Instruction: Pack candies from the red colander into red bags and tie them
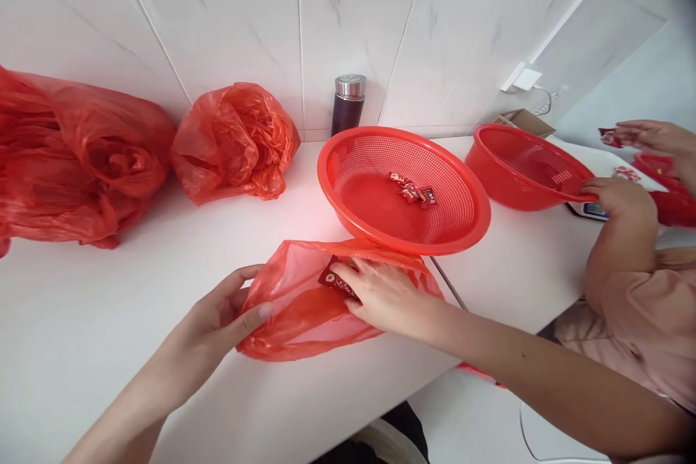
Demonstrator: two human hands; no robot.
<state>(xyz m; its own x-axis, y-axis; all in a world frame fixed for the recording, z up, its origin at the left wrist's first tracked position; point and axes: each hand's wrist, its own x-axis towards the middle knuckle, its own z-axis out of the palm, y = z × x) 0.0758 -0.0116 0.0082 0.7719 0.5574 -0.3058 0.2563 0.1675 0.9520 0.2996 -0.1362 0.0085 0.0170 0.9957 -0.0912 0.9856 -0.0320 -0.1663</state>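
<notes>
Left hand (220, 313): nearest the camera, on the white tabletop (81, 333). Fingers loosely curled; thumb and fingertips pinch the left edge of a thin translucent red plastic bag (304, 319) lying flat on the table.

Right hand (380, 293): rests on top of the bag near its mouth, fingers partly closed around a small dark red wrapped candy (333, 279), which lies at the bag's opening.

Just beyond the bag, touching its far edge, sits a round red perforated plastic basket (462, 196) containing a few similar wrapped candies (413, 192).

To the right, another person's hand (620, 196) grips the rim of a second red basket (516, 167).

Further back: two bunched red plastic bags (233, 138) at left, and a dark cylindrical flask with a metal cap (348, 105) against the white tiled wall (244, 14).
</notes>
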